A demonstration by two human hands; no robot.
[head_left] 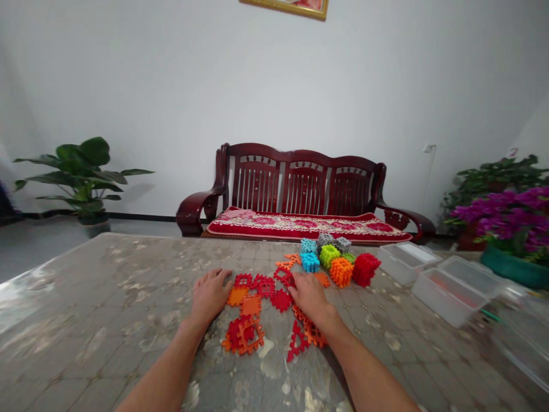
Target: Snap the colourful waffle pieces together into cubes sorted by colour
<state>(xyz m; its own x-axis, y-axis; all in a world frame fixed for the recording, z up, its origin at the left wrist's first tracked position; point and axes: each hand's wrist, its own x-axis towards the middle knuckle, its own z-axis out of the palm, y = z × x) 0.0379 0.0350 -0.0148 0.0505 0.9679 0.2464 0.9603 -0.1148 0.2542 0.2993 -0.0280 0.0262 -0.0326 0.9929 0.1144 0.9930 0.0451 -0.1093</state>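
Flat red and orange interlocking tiles (pixel 253 303) lie scattered on the marbled table (pixel 107 320) between my hands. My left hand (pixel 210 294) rests palm down on the table, fingers stretched toward a red tile (pixel 242 280) and an orange one (pixel 237 296). My right hand (pixel 309 294) lies flat over red tiles (pixel 283 277), fingers pointing away from me. Beyond it stand assembled cubes: blue (pixel 309 261), green (pixel 329 256), orange (pixel 341 271), red (pixel 366 268) and grey (pixel 325 240).
Two clear plastic boxes (pixel 446 286) sit at the right of the table beside purple flowers in a green pot (pixel 514 269). A dark wooden bench (pixel 300 194) with a red cushion stands behind the table. A leafy plant (pixel 83 171) is at the far left.
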